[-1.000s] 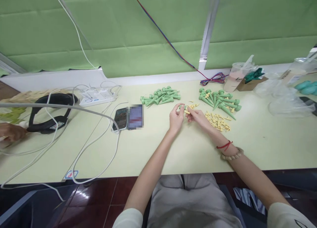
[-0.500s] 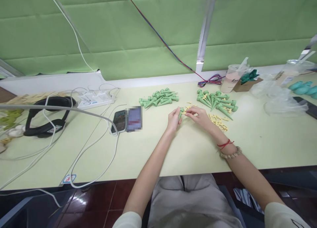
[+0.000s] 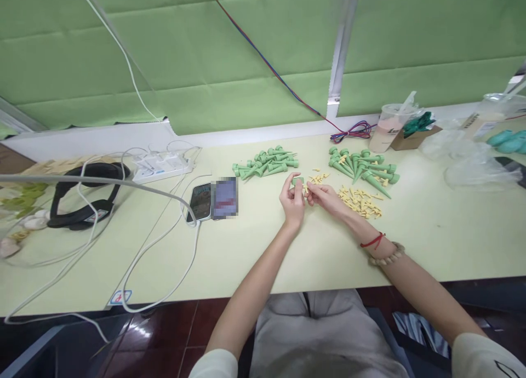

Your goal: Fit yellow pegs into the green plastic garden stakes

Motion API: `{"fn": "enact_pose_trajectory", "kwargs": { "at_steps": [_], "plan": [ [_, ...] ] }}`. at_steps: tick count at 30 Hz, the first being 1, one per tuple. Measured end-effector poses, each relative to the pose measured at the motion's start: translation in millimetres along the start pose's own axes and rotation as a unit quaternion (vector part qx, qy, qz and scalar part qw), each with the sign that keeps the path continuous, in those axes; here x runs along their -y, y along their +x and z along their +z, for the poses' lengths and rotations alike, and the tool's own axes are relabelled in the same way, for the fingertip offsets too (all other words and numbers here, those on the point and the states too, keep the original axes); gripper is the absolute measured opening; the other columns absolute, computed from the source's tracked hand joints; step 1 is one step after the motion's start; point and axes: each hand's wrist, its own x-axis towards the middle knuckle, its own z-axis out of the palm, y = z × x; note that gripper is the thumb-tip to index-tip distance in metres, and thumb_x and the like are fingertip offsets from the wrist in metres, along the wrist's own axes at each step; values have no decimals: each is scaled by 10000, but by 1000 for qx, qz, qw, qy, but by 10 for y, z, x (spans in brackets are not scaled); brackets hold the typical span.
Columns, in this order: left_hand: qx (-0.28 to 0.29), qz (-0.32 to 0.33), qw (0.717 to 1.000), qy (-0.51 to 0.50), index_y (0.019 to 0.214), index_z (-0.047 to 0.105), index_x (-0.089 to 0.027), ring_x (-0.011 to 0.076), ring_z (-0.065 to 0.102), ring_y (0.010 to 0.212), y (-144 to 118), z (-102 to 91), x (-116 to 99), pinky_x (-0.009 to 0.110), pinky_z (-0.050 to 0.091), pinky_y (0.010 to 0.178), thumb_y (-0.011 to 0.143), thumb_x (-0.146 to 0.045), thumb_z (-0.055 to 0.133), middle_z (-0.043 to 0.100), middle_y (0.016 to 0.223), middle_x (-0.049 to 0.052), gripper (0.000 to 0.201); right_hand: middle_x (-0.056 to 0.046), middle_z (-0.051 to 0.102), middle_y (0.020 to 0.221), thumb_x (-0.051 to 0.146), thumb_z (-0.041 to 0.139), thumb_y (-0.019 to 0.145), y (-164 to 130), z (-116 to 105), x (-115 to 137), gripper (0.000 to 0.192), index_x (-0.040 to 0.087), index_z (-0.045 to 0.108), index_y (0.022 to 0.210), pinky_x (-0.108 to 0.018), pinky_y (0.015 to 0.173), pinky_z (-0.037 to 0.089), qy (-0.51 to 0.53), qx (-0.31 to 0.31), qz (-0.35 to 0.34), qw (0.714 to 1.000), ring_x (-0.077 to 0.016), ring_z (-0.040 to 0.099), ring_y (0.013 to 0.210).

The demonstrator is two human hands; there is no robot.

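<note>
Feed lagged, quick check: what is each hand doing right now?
Left hand: closed on a green cone.
Right hand: pinching a small yellow piece at the cone.

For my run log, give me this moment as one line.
left hand: holds green cone | right hand: pinches small yellow piece at cone | table: two green cone piles, loose yellow pieces

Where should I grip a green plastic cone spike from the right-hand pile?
Probably the outermost green plastic cone spike, pinched across its wide collar end from the near right side. It lies flat at the pile's edge, its tip pointing right and toward the person, beside the small yellow plastic pieces.
</note>
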Motion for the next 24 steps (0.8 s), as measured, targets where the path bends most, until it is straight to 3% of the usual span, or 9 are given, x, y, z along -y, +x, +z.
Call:
{"fn": "enact_pose_trajectory", "kwargs": {
  "at_steps": [8,16,21,24],
  "plan": [
    [-4,-20,999,-40,948,608,-202,56,310,343,75,2,-41,209,250,370,729,-548,558,324,431,-72,412,3,565,585,501,656,657,-41,-64,136,340,164,615,634,-241,580,438,-35,-18,-33,999,-105,503,543],
    [-9,-17,999,-29,964,595,-200,55,291,344,69,-1,-25,212,247,370,752,-543,531,292,441,-76,409,-18,565,625,461,654,677,-68,-24,147,307,161,595,651,-264,567,467,-81,-58,-87,991,-138,554,579],
    [-4,-54,998,-26,950,607,-186,50,257,345,117,-4,-14,202,236,336,740,-545,543,313,464,-69,420,-57,618,795,418,650,720,-74,-90,126,291,192,647,902,-300,653,490,-231,-89,-240,939,-155,578,647],
    [18,-45,999,-16,958,606,-184,46,253,348,102,-3,-21,194,236,340,746,-517,555,301,470,-70,398,-70,627,777,372,563,810,-78,-142,73,214,190,643,888,-306,699,473,-323,-95,-295,894,-174,583,711]
  ]
}}
